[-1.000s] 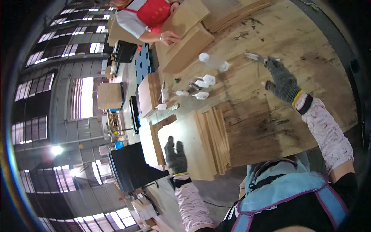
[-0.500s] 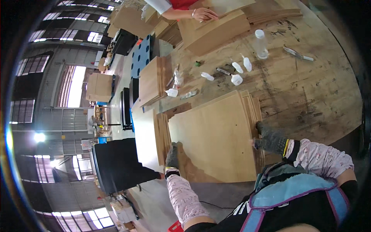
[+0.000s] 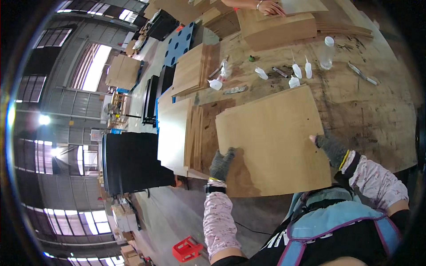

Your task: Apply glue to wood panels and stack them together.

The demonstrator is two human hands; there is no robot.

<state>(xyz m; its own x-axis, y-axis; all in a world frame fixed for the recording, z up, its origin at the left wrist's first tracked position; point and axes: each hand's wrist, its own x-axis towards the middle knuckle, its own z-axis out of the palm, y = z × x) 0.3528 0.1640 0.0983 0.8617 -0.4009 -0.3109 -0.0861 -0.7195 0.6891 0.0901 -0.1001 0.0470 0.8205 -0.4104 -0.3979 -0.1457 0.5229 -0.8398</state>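
Note:
A pale plywood panel (image 3: pixel 275 142) lies before me at the table's near edge, with small dark dots near its right side. My left hand (image 3: pixel 222 164), in a grey fingerless-looking glove, grips its left edge with the thumb over the top face. On the right edge, my right hand (image 3: pixel 330 148) in a similar glove holds on, thumb tip on top and the other fingers hidden below or behind the edge. A sliver of another board shows at the panel's far edge. How many sheets lie under the panel is hidden.
Left of the panel stand stacked boards (image 3: pixel 175 133) and a farther stack (image 3: pixel 191 73). White squeeze bottles (image 3: pixel 297 70), a clear bottle (image 3: pixel 327 53) and a pen-like tool (image 3: pixel 361 73) lie beyond. Another person's hand (image 3: pixel 270 8) rests on a far stack. A red stool (image 3: pixel 187 249) stands on the floor.
My hands have closed on the panel's side edges, and it now covers the layered sheet edges seen before on the right. The view has shifted, bringing the red stool into sight.

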